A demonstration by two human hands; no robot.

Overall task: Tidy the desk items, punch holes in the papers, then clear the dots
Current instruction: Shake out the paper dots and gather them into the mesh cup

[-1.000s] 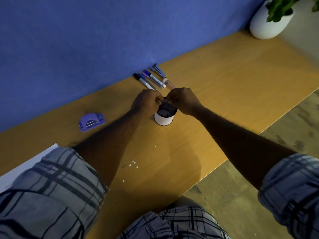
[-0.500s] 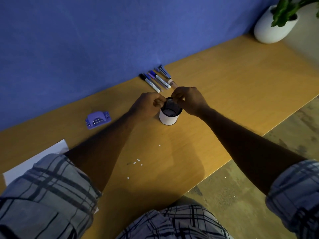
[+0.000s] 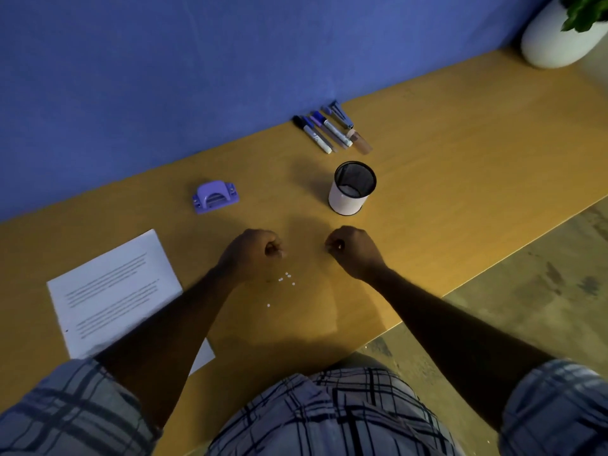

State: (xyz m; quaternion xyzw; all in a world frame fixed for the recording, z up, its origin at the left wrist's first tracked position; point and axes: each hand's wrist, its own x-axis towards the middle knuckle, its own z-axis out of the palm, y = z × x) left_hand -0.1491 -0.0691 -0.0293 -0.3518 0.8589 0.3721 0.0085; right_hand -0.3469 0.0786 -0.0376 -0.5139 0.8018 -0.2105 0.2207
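L hand (image 3: 255,251) fisted over tabletop (image 3: 460,166), nothing seen in it. R hand (image 3: 352,250) curled, pinching a white dot (image 3: 339,247). Loose dots (image 3: 285,278) just nearside of L hand. Cup (image 3: 351,192) upright beyond hands; hole punch (image 3: 215,196) to its left; paper (image 3: 112,287) under L forearm.

Punch (image 3: 215,196) left of cup (image 3: 351,189) (pens (image 3: 324,131) behind)

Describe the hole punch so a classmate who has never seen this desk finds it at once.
Start at the blue wall behind the wooden desk. Left of the mesh pen cup, beyond the printed paper, sits the hole punch. It is the only purple, arched thing there.
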